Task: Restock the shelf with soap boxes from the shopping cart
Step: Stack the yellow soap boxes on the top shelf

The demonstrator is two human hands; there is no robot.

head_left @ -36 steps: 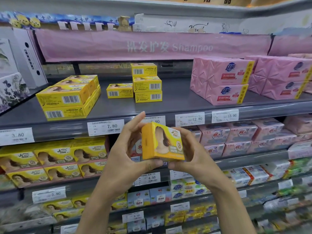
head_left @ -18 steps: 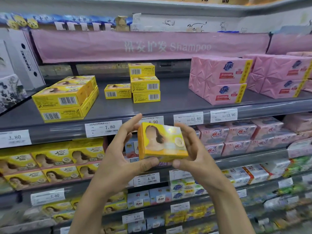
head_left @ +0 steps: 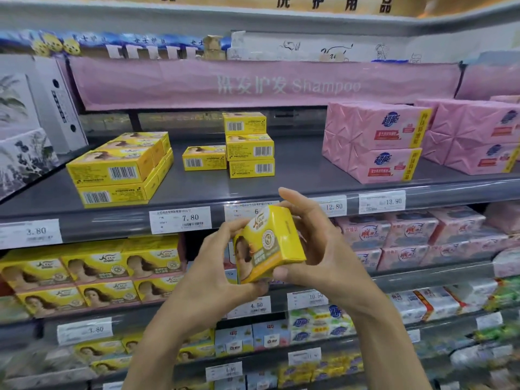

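Stock on the grey metal shelf begins at the left with a two-layer block of flat yellow cardboard soap boxes, barcodes facing out. Right of it, well apart, a single yellow soap box lies just beside a three-high stack of the same boxes. Bare shelf separates that stack from the pink paper-wrapped soap packs at the right.

Nearer, in front of the shelf's price-tag rail, the left hand grasps a yellow cardboard soap box with a woman's portrait from its left and underside, fingers curled round it. The right hand grasps the same box from the right, fingers arched over its top edge. The box is tilted, portrait face toward the camera, and held clear of the shelf. The shopping cart is out of view.

This looks like the orienting step just ahead of placement: box in hand, not yet shelved. The next move likely calls for turning it flat with the barcode side outward like its neighbours. It would then be lifted over the rail and set on the single yellow soap box or on the bare patch, squared to the row.
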